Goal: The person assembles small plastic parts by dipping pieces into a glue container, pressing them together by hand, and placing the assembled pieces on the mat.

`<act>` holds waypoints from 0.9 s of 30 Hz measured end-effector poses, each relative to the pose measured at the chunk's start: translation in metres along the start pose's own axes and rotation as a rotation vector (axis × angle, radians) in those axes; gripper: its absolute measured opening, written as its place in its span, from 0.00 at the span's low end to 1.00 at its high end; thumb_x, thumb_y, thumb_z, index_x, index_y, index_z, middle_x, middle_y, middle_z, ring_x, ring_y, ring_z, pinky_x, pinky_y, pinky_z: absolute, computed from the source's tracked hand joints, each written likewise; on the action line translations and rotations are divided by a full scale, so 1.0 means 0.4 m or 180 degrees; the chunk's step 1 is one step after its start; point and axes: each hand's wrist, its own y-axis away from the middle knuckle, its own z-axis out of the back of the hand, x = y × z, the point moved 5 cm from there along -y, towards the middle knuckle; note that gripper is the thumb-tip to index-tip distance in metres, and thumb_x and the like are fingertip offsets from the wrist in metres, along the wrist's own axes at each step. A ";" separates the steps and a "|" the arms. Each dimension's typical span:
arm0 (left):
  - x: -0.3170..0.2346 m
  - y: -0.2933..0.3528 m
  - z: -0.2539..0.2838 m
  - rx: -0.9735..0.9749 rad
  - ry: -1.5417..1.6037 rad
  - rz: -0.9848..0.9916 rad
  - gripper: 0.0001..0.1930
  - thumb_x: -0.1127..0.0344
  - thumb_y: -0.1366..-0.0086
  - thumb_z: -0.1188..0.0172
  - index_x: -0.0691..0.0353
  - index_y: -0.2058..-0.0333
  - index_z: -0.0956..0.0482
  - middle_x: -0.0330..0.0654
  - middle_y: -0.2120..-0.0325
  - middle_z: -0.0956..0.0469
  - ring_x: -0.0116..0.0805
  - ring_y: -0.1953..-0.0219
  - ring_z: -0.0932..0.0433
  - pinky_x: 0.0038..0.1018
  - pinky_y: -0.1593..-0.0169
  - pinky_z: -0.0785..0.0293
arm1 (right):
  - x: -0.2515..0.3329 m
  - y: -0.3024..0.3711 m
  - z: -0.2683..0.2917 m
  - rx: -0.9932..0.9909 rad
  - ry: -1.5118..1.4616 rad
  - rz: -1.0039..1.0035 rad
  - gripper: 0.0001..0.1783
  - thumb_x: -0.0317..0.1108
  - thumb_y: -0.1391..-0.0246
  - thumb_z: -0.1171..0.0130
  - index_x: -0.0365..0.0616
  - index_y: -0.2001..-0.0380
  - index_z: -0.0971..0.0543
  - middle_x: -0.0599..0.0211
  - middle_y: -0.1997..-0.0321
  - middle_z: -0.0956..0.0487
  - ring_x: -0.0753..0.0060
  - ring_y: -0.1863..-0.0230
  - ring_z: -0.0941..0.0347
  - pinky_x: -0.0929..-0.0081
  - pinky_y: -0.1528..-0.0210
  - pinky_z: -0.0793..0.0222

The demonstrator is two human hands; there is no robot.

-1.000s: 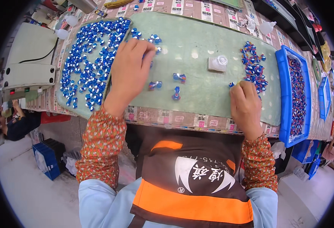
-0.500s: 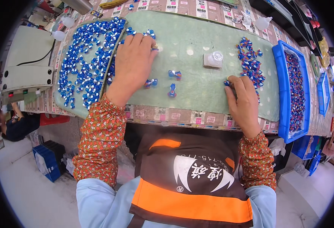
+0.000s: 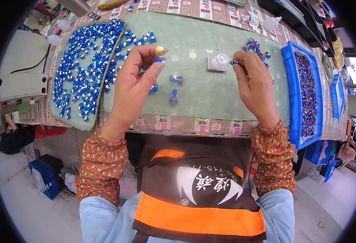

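Observation:
My left hand (image 3: 136,83), a yellow wrap on its index fingertip, pinches a small blue plastic piece (image 3: 160,60) above the green mat. My right hand (image 3: 255,83) is closed at the fingertips on another small blue piece (image 3: 233,62), just right of a clear round container (image 3: 219,62) on a square pale block (image 3: 211,68). Between the hands lie two blue-and-orange pieces, one sideways (image 3: 176,79) and one upright (image 3: 173,97). Part of another blue piece (image 3: 154,89) shows beside my left hand. A pile of blue-and-orange pieces (image 3: 257,48) lies behind my right hand, which partly hides it.
At the left, a tray (image 3: 123,30) holds many blue-and-white pieces, and more lie beside it on the mat (image 3: 178,36). A blue bin (image 3: 293,117) of finished-looking multicoloured pieces stands at the right. Behind are a white squeeze bottle (image 3: 271,23) and crumpled paper (image 3: 251,19).
My left hand has lifted away from the loose blue-and-white pieces with one in its pinch. My right hand has moved up and left toward the clear container, still holding its piece.

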 end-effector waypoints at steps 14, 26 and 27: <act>0.031 0.072 -0.035 0.0349 0.0637 0.0409 0.08 0.66 0.25 0.40 0.62 0.52 0.24 0.33 0.61 0.21 0.18 0.61 0.25 0.20 0.60 0.25 | 0.038 -0.054 -0.039 0.0405 0.1140 0.0615 0.11 0.23 0.40 0.42 0.41 0.54 0.23 0.56 0.61 0.25 0.48 0.56 0.26 0.55 0.57 0.29; 0.071 0.106 -0.083 0.0519 0.2019 0.1075 0.09 0.62 0.23 0.44 0.58 0.50 0.26 0.34 0.61 0.23 0.21 0.63 0.24 0.21 0.60 0.25 | 0.120 0.008 -0.032 0.0664 -0.1578 -0.0733 0.12 0.20 0.33 0.46 0.36 0.48 0.27 0.68 0.63 0.21 0.80 0.63 0.22 0.80 0.59 0.27; 0.073 0.110 -0.090 0.0575 0.2272 0.1112 0.09 0.62 0.22 0.44 0.58 0.49 0.27 0.34 0.61 0.23 0.21 0.62 0.25 0.22 0.60 0.25 | 0.141 0.021 -0.041 0.0645 -0.1594 -0.0745 0.12 0.20 0.33 0.46 0.36 0.48 0.27 0.68 0.63 0.21 0.80 0.63 0.22 0.80 0.59 0.27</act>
